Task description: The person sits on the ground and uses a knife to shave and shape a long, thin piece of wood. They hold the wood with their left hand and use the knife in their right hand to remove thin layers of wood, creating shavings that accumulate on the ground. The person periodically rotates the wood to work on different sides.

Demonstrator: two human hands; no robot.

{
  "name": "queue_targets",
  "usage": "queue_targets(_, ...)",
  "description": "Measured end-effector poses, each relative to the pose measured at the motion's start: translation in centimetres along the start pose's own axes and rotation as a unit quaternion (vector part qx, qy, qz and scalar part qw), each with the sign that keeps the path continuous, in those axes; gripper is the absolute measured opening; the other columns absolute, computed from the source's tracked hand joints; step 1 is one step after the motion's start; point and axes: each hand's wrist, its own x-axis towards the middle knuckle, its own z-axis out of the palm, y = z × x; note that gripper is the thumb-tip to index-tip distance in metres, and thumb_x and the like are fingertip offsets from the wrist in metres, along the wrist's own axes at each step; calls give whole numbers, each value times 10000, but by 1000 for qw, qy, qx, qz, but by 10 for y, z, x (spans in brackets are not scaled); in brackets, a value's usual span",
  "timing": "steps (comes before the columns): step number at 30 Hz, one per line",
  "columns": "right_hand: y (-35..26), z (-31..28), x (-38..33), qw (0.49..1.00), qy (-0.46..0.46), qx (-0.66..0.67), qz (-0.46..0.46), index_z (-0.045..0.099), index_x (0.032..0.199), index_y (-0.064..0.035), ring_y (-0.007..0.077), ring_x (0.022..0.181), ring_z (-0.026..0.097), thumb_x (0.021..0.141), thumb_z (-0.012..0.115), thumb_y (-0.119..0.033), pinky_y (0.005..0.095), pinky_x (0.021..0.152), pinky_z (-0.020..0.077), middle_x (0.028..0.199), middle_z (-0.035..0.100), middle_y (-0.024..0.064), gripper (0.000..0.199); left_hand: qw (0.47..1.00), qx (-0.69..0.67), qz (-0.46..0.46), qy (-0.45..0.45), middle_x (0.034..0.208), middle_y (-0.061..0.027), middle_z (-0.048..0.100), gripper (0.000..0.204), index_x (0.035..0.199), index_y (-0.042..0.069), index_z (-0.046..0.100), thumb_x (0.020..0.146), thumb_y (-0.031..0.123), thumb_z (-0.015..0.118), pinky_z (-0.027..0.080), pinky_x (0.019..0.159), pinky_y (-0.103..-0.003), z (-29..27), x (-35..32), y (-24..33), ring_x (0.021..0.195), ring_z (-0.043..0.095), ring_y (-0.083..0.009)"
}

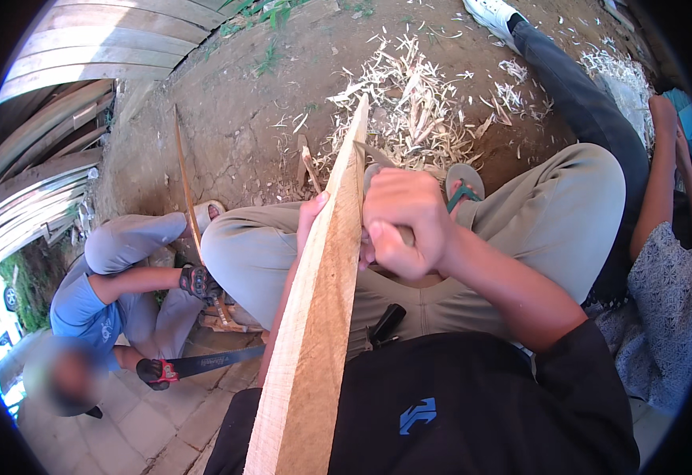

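A long pale wooden stake (314, 324) runs up from my chest between my knees, its far end tapering to a point. Along its left edge, my left hand (312, 218) is closed around the wood below the tapered part. My right hand (409, 222) makes a fist at the stake's right side, gripping a knife whose handle is mostly hidden by the fingers. The grey knife blade (375, 155) sticks out above that fist and meets the stake near its pointed end.
Wood shavings (417, 111) cover the dirt beyond my feet. At left, a gloved co-worker holds a long dark blade (211, 363) with a red handle, and a thin wooden strip (185, 178). Another person's leg (571, 95) stretches along my right. A black handle (387, 323) lies at my lap.
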Motion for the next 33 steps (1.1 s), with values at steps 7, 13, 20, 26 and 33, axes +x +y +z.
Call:
queue_targets(7,-15,0,5,998,20,55,-17,560,596,-47,265,483,470,671,555,-82,372,500,385,538,510,71,83,997,-27,55,36,760,-165,597,774,1266,49,459,803,668,437,440,408,-286,11,8,-3,540,583,-217)
queue_targets(13,32,-18,-5,966,159,48,196,514,620,-53,111,520,448,891,579,-140,285,514,360,574,502,30,292,994,-16,23,-109,810,-236,599,652,1091,31,500,858,629,388,497,451,-321,-17,13,-4,577,611,-262)
queue_targets(20,4,-47,43,940,262,37,214,480,757,-74,68,587,465,930,660,-97,231,586,420,646,488,-12,250,998,-12,-8,-65,810,-239,641,635,1190,46,448,857,585,423,492,610,-437,-7,-5,9,652,628,-345)
queue_targets(26,-74,-56,61,987,110,-59,99,617,942,-8,133,614,509,944,566,-149,315,634,452,754,606,93,150,995,-15,-39,-90,875,-281,639,724,1278,52,383,836,623,430,492,630,-455,-15,-7,11,698,633,-381)
queue_targets(33,-94,-60,60,934,-12,-340,109,697,825,-8,212,606,625,882,638,-131,296,614,491,722,681,91,147,997,-73,10,2,952,-355,629,709,1261,-17,521,851,549,399,528,464,-383,-14,4,-4,531,628,-355)
